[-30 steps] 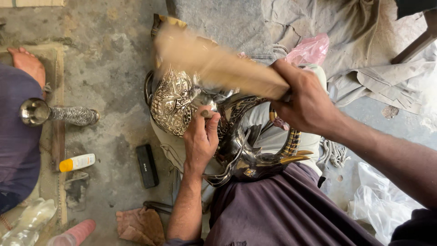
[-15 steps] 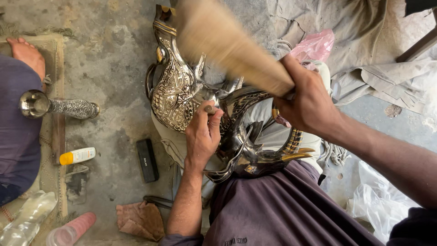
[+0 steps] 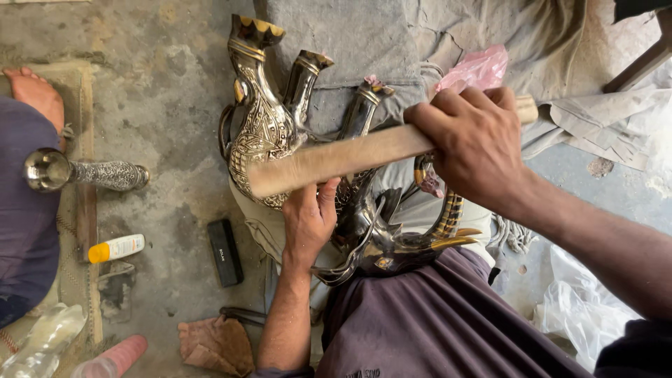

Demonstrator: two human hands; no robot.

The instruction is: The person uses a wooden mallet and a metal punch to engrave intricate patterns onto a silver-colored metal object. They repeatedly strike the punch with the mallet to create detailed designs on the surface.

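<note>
— Swung down since half a second ago, hasn't it, that long pale wooden stick (image 3: pixel 350 157)? Earlier it pointed up and was blurred; now it lies nearly level across the work.

— Yes. Biggest thing first: the dark, engraved silver-and-black metal bird-shaped vessels (image 3: pixel 269 129) rest on the person's lap over purple-grey cloth (image 3: pixel 434 322), necks pointing away towards the grey concrete floor (image 3: pixel 168 84).

— And the hands?

— The right hand (image 3: pixel 476 143) is closed tight round the stick's near end. The left hand (image 3: pixel 309 220) has its fingers curled against the vessels' underside, just below the stick, steadying them.

— Smaller bits?

— On the floor to the left: an engraved silver metal goblet lying on its side (image 3: pixel 84 173), a black rectangular block (image 3: pixel 224 252), and a small white tube with an orange cap (image 3: pixel 115 248).
</note>
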